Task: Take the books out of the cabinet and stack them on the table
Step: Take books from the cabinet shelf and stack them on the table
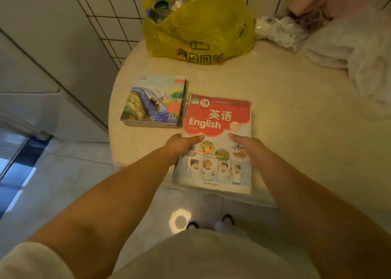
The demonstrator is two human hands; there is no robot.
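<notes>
Both hands hold the English book at frame centre.
Left hand and right hand each grip a side edge; book stack lies just left on the tabletop.

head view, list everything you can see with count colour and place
red English textbook: 1, red and pale blue cover, near table edge, overhanging it
illustrated book stack: 1 stack, count unclear, left of the textbook
yellow plastic bag: 1, back of table, bottles inside
round beige table: 1, against the tiled wall
white crumpled wrapping: 1, right of the bag
white cloth: 1, far right
left hand: grips textbook's left edge
right hand: grips textbook's right edge
</notes>
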